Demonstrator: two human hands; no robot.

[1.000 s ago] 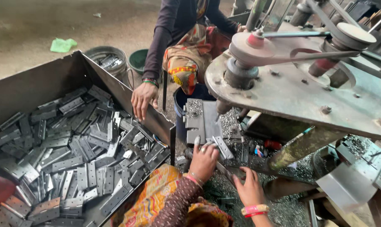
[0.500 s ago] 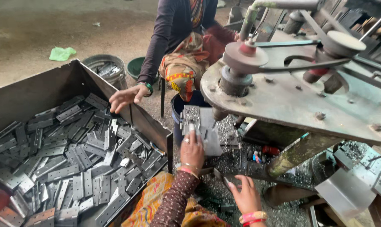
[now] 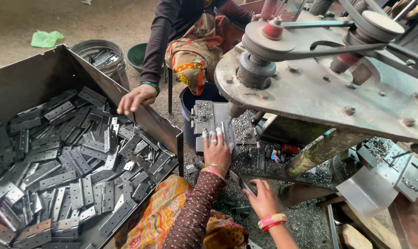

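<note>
- Under the big round drill machine (image 3: 319,87), the left hand (image 3: 217,150) lies flat and open, fingers spread, pressing on a grey metal plate (image 3: 209,121) that sits on the surface below the spindle.
- Lower down, the right hand (image 3: 264,200) is loosely open, its fingers at the end of a thin metal strip (image 3: 239,182) among the shavings (image 3: 246,129); whether it grips the strip cannot be told.
- Left of both hands stands a large metal box (image 3: 43,78) heaped with grey hinges (image 3: 66,157).
- Another person's hand (image 3: 136,98) rests on the box's far rim.
- Behind the box are a steel bucket (image 3: 96,50) and a green bowl (image 3: 137,55) on the bare dirt floor (image 3: 20,18).
</note>
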